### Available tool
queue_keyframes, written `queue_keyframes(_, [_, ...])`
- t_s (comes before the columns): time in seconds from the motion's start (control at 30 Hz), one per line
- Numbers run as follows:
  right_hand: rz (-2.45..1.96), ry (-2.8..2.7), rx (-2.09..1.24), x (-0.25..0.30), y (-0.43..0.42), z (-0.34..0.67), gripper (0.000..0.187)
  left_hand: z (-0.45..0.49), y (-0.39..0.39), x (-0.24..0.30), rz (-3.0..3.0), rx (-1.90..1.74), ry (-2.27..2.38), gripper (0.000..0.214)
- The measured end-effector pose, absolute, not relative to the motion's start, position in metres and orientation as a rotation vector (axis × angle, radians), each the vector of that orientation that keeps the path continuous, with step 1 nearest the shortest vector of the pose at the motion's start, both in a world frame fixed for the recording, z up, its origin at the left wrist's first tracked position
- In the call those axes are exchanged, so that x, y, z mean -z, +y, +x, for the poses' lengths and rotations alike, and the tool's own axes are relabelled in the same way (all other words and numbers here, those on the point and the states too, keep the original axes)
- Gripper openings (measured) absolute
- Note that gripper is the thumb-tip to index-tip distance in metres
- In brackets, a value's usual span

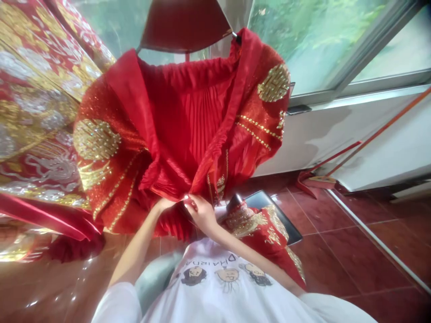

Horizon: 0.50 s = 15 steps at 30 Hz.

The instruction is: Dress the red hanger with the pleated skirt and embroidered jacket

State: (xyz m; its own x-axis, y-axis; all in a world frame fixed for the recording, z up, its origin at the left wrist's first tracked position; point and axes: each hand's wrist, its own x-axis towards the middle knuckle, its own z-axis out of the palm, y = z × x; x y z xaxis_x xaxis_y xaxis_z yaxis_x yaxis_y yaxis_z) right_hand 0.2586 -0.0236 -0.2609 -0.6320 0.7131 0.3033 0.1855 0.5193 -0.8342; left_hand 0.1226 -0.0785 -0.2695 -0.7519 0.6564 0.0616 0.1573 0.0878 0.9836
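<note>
A red pleated skirt [111,103] with gold beaded roundels and sequin lines hangs spread open in front of me, its inner pleats facing up. At the lower middle, my left hand [165,204] is closed on the fabric edge, its fingertips partly hidden by the cloth. Right beside it, my right hand [202,214] pinches the same edge between thumb and fingers. The two hands nearly touch where the skirt's front edges come together. Whether a small fastener lies between the fingers I cannot make out.
Above the skirt is a dark red panel [186,27] with metal clips. An embroidered red and gold garment [33,89] hangs at the left. More red embroidered cloth [262,233] lies by a dark tray [292,231]. A red-handled broom and dustpan [313,179] stand by the wall, below windows.
</note>
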Motion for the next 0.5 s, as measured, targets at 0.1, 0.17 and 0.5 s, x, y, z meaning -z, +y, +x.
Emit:
queue_keyframes(0.1, [-0.773, -2.092, -1.080, 0.262, -0.022, 0.259, 0.022, 0.126, -0.081, 0.271, 0.876, -1.565, 1.885, 0.026])
queue_keyframes(0.17, [-0.815, -2.058, -1.083, 0.263, -0.018, 0.264, 0.021, 0.136, -0.080, 0.277, 0.904, -1.543, 1.857, 0.031])
queue_keyframes(0.5, [-0.904, -1.992, -1.108, 0.264, -0.011, 0.283, 0.027, 0.178, -0.085, 0.297, 0.995, -1.517, 1.936, 0.036])
